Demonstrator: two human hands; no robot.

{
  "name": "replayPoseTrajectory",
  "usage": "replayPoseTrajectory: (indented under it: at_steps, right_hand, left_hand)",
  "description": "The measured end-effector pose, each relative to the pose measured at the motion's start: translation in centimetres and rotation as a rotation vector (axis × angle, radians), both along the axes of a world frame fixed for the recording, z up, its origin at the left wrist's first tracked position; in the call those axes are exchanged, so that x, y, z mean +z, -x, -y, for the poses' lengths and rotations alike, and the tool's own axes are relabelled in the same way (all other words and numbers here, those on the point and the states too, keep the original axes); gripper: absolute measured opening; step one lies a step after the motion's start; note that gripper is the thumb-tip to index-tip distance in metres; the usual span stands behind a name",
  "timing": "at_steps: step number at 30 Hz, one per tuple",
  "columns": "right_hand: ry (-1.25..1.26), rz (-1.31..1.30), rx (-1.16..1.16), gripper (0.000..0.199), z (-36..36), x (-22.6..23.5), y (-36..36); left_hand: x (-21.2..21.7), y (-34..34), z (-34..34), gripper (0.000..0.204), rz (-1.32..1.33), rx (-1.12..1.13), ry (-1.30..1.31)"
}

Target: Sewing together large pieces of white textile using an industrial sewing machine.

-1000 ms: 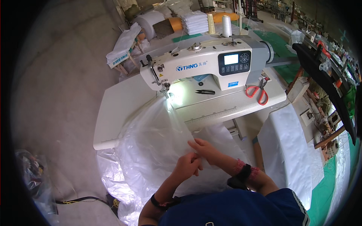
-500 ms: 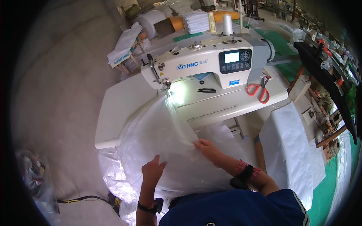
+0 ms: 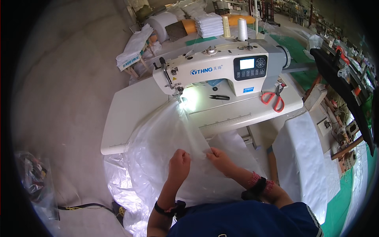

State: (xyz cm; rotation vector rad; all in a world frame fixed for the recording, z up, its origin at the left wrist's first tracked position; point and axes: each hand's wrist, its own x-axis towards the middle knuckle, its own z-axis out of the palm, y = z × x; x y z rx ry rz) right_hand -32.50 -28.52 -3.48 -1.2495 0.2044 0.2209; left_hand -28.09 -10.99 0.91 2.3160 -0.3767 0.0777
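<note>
A thin, whitish translucent plastic sheet (image 3: 158, 146) hangs from under the needle area of a white sewing machine (image 3: 217, 73) and spreads over the table's front edge toward my body. My right hand (image 3: 222, 161) is closed, pinching the sheet's right-hand edge between thumb and fingers. Just left of it, my left hand (image 3: 179, 162) is curled closed over the sheet; whatever its fingers hold is hidden. A lamp lights the spot by the needle, where the sheet bunches into folds.
On the machine table (image 3: 130, 106) lie small black thread snips (image 3: 219, 97) and red-handled scissors (image 3: 273, 101). White thread cones (image 3: 242, 30) stand behind the machine. A stack of folded white cloth (image 3: 209, 25) is farther back. White material (image 3: 298, 154) drapes at the right.
My left hand has moved right and up, closer to my right hand, and its extended fingers have curled closed. My right hand stays on the sheet's edge. The view has shifted slightly.
</note>
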Motion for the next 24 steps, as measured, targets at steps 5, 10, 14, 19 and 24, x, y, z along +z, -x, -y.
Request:
replayPoseTrajectory:
  at_steps: [5, 10, 14, 19, 24]
  right_hand:
    - [0.005, 0.040, 0.001, 0.027, 0.0, -0.1, -0.1]
    - [0.017, 0.047, 0.002, 0.027, 0.3, -0.4, 0.0]
    - [0.122, 0.078, -0.035, 0.026, 0.0, -0.9, 0.0]
    - [0.108, 0.074, -0.043, 0.025, -0.4, -0.9, 0.0]
    - [0.175, 0.054, -0.009, 0.029, 0.4, 0.1, -0.5]
  left_hand:
    - [0.9, 0.9, 1.4, 0.019, -0.690, 0.080, 0.464]
    - [-2.3, -1.5, -0.5, 0.022, 0.324, 0.078, -0.595]
    - [-3.4, -2.5, -1.6, 0.017, 0.389, -0.075, -0.451]
    - [-1.0, -0.1, 0.6, 0.016, -0.505, -0.052, 0.477]
    - [0.5, 2.5, 4.0, 0.017, -0.481, -0.146, 0.164]
